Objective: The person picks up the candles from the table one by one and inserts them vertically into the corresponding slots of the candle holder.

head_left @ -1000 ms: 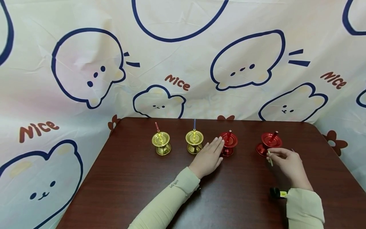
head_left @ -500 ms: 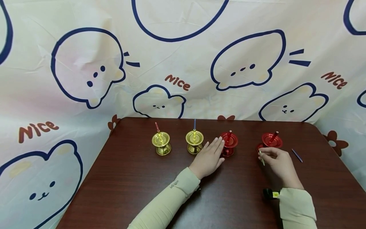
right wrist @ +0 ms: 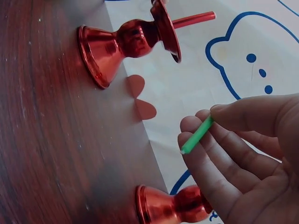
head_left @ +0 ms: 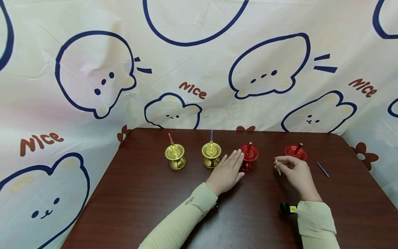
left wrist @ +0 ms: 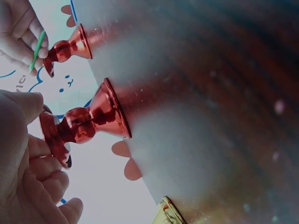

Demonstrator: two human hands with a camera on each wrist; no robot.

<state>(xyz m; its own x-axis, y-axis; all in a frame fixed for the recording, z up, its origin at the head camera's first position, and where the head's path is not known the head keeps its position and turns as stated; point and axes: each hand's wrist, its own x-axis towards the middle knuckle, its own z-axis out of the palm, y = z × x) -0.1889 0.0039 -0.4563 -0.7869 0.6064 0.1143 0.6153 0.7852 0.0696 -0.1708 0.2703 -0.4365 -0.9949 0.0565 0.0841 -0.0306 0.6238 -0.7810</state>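
My right hand (head_left: pixel 296 174) pinches a small green candle (right wrist: pixel 197 135) between thumb and fingers, just left of the right red candle holder (head_left: pixel 295 151) and above the table. A short red tube stands up from that holder's dish. My left hand (head_left: pixel 224 173) lies with extended fingers at the left edge of the other red candle holder (left wrist: pixel 84 122), fingertips right at its dish. Two gold candle holders stand to the left: one (head_left: pixel 174 152) bears a pink candle (head_left: pixel 170 138), the other (head_left: pixel 211 150) a blue candle (head_left: pixel 211 135).
A thin blue-purple candle (head_left: pixel 322 169) lies on the dark wood table (head_left: pixel 149 204), right of my right hand. The four holders stand in a row near the table's far edge. A printed cloth (head_left: pixel 217 69) hangs behind it.
My right hand has moved left with the green candle, from in front of the right red holder to its left side. The blue-purple candle on the table is now uncovered. My left hand stays put.
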